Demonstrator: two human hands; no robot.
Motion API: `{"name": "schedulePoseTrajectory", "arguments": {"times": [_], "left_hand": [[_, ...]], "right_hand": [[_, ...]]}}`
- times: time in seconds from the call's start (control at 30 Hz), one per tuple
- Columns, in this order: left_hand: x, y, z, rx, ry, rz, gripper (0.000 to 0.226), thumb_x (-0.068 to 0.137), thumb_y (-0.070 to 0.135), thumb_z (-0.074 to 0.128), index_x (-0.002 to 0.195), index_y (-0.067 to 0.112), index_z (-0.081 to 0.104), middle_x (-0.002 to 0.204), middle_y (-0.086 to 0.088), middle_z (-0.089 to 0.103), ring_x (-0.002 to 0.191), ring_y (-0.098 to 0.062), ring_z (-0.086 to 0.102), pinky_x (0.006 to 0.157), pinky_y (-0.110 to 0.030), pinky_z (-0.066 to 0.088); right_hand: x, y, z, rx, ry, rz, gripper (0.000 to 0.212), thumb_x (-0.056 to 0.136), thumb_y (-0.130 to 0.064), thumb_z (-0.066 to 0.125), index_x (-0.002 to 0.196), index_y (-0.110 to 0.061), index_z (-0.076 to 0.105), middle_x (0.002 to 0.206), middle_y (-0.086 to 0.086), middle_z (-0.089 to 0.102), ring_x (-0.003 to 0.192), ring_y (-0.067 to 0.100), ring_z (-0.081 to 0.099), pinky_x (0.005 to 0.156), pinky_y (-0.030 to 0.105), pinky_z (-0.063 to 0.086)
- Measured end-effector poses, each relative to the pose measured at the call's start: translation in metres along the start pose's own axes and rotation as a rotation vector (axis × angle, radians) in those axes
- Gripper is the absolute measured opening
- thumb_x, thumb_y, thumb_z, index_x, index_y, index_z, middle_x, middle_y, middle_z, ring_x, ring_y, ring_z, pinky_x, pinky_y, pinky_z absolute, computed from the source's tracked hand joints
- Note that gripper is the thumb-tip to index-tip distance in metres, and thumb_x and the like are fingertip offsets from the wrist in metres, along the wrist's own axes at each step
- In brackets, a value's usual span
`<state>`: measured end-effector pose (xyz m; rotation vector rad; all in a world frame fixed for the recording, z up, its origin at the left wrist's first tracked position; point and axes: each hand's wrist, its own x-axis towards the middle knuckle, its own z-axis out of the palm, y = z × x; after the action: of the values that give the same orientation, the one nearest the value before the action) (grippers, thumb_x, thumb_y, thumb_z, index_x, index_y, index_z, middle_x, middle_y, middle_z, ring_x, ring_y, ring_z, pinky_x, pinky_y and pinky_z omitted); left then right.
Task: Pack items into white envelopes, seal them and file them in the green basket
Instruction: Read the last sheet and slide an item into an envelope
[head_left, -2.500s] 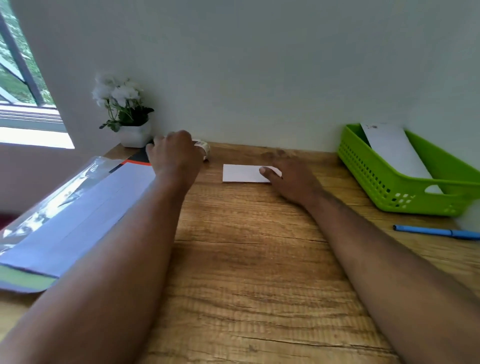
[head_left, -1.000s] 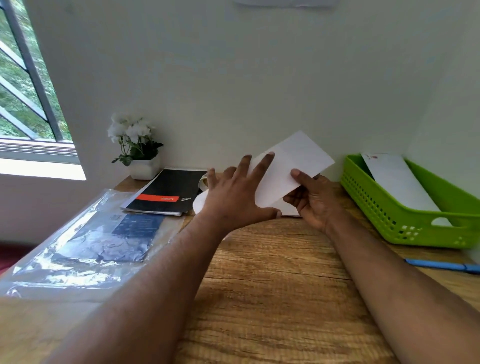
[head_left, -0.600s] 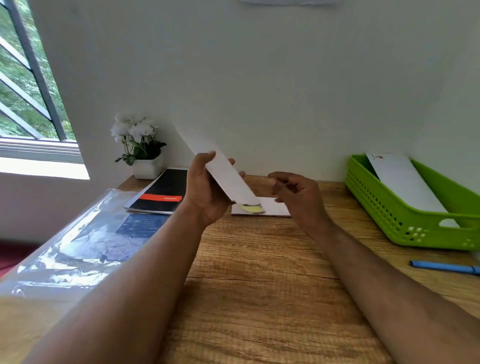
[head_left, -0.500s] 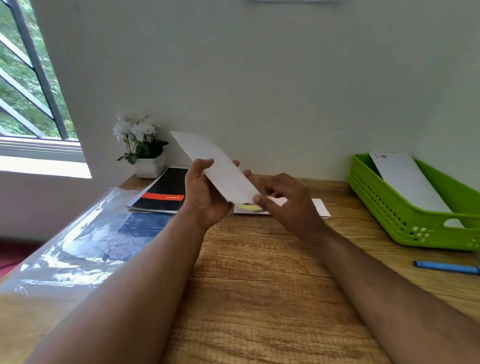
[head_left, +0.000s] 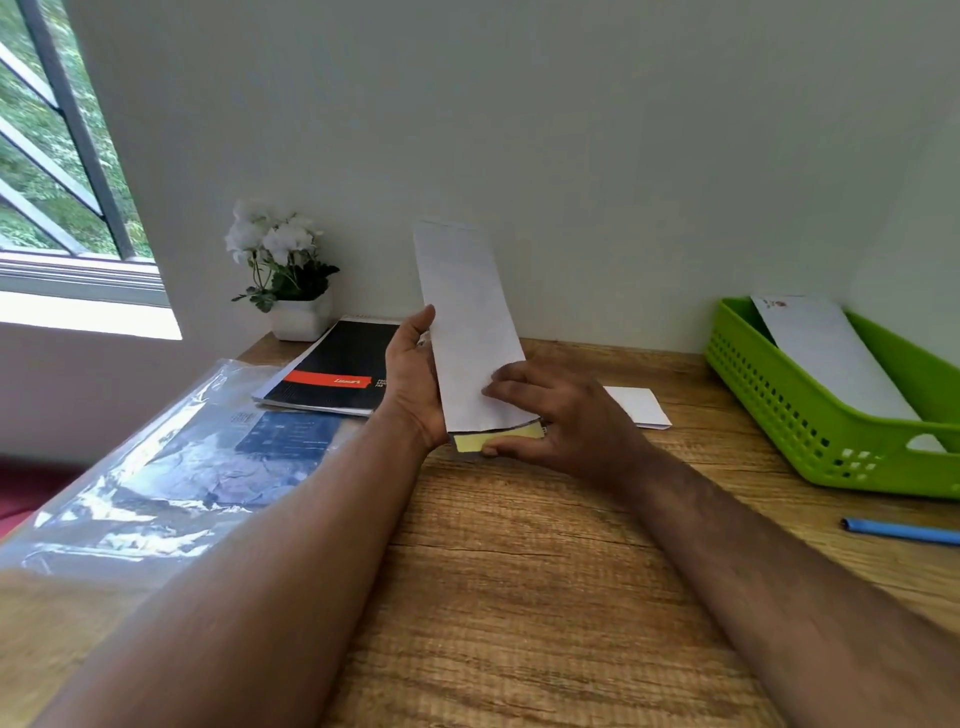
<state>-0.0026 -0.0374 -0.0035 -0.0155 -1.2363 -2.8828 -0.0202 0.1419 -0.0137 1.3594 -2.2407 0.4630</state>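
1. White envelope (head_left: 470, 332) stands nearly on end above the wooden desk (head_left: 519, 571), its long side running up toward the wall and its open mouth facing down toward the person.
2. The left hand (head_left: 413, 384) holds the envelope along its left edge, thumb up against the paper and the fingers hidden behind it.
3. The right hand (head_left: 556, 415) is at the envelope's lower end: its fingers lie curled over the front of the paper while the thumb presses from below on a pale yellow item (head_left: 493, 441).
4. That yellow item sticks partway out of the envelope's mouth, pinched between the right thumb and fingers; how far it reaches inside is hidden.
5. A second white envelope (head_left: 636, 408) lies flat on the desk just behind the right hand.
6. The green basket (head_left: 810, 421) sits at the desk's right end, well apart from the hands, with another white envelope (head_left: 831, 358) leaning inside it against the far wall.
7. A blue pen (head_left: 904, 531) lies on the desk in front of the basket.
8. To the left of the hands, a black notebook (head_left: 332, 374) with a red band rests near the wall, beside a small white pot of white flowers (head_left: 283, 270).
9. A clear plastic sleeve (head_left: 156, 478) with dark printed matter inside covers the desk's left side, under the window.
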Motion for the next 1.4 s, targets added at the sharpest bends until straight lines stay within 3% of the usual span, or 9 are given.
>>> {"name": "schedulePoseTrajectory", "arguments": {"times": [0.2,0.37,0.6,0.8,0.9,0.97,1.13,1.27,1.4], "left_hand": [[0.000,-0.005,0.002,-0.041,-0.089,-0.047,0.065,0.091,0.062,0.035,0.119,0.010,0.061,0.106,-0.019,0.068,0.095,-0.035,0.062,0.092,-0.047,0.045],[-0.002,-0.009,0.004,-0.059,-0.149,-0.099,0.079,0.087,0.069,0.038,0.139,0.010,0.047,0.135,-0.024,0.053,0.117,-0.039,0.054,0.103,-0.053,0.040],[0.001,-0.008,0.005,-0.115,0.011,-0.002,0.057,0.088,0.054,0.045,0.108,0.000,0.053,0.086,-0.016,0.064,0.074,-0.030,0.066,0.073,-0.039,0.053],[0.005,-0.008,0.003,-0.250,0.088,0.036,0.060,0.087,0.051,0.048,0.111,-0.003,0.053,0.098,-0.018,0.061,0.092,-0.040,0.066,0.094,-0.051,0.048],[0.006,-0.005,0.002,-0.301,0.108,0.036,0.064,0.085,0.056,0.047,0.111,-0.002,0.054,0.086,-0.018,0.070,0.101,-0.041,0.065,0.100,-0.057,0.042],[0.005,-0.003,0.002,-0.318,0.114,0.017,0.070,0.083,0.060,0.047,0.116,-0.001,0.055,0.088,-0.020,0.071,0.104,-0.040,0.065,0.097,-0.057,0.044],[0.005,0.001,0.000,-0.341,0.130,0.029,0.082,0.080,0.065,0.047,0.134,0.003,0.047,0.135,-0.015,0.056,0.106,-0.041,0.065,0.092,-0.058,0.047],[-0.001,0.002,0.008,-0.340,0.134,0.039,0.080,0.080,0.069,0.046,0.127,0.004,0.049,0.118,-0.016,0.060,0.108,-0.043,0.062,0.096,-0.058,0.044],[-0.001,-0.003,0.012,-0.367,0.122,0.068,0.084,0.078,0.064,0.055,0.139,0.010,0.037,0.128,-0.016,0.057,0.107,-0.045,0.063,0.088,-0.059,0.050]], "right_hand": [[0.000,0.001,-0.001,-0.028,-0.001,-0.034,0.050,0.083,-0.043,0.068,0.124,-0.013,0.064,0.126,0.007,0.064,0.115,0.022,0.061,0.095,0.030,0.046],[0.001,0.001,-0.003,-0.111,0.125,-0.148,0.033,0.091,-0.034,0.059,0.111,-0.011,0.070,0.114,0.007,0.070,0.108,0.019,0.064,0.095,0.037,0.049],[0.006,-0.010,-0.004,-0.277,0.397,-0.023,0.016,0.093,-0.020,0.055,0.090,-0.009,0.068,0.096,0.004,0.066,0.087,0.023,0.059,0.074,0.038,0.043],[0.003,-0.014,-0.002,-0.147,0.300,-0.123,0.022,0.094,-0.031,0.056,0.092,-0.013,0.069,0.089,0.001,0.069,0.086,0.018,0.062,0.078,0.032,0.039],[0.004,-0.015,-0.002,-0.115,0.252,-0.142,0.029,0.092,-0.036,0.057,0.093,-0.011,0.072,0.089,0.002,0.073,0.085,0.018,0.066,0.080,0.031,0.043],[0.003,-0.015,-0.002,-0.105,0.211,-0.159,0.030,0.092,-0.038,0.058,0.092,-0.012,0.073,0.090,0.001,0.074,0.086,0.017,0.067,0.083,0.035,0.048],[0.004,-0.014,0.000,-0.140,0.130,-0.143,0.036,0.092,-0.043,0.055,0.098,-0.013,0.073,0.098,0.001,0.074,0.094,0.015,0.067,0.093,0.033,0.046],[0.003,-0.014,0.001,-0.179,0.099,-0.085,0.046,0.088,-0.047,0.054,0.113,-0.012,0.070,0.111,0.002,0.071,0.106,0.019,0.064,0.094,0.036,0.046],[0.004,-0.019,0.002,-0.241,0.165,-0.009,0.054,0.086,-0.055,0.055,0.121,-0.015,0.065,0.115,-0.002,0.069,0.102,0.019,0.061,0.086,0.036,0.043]]}}
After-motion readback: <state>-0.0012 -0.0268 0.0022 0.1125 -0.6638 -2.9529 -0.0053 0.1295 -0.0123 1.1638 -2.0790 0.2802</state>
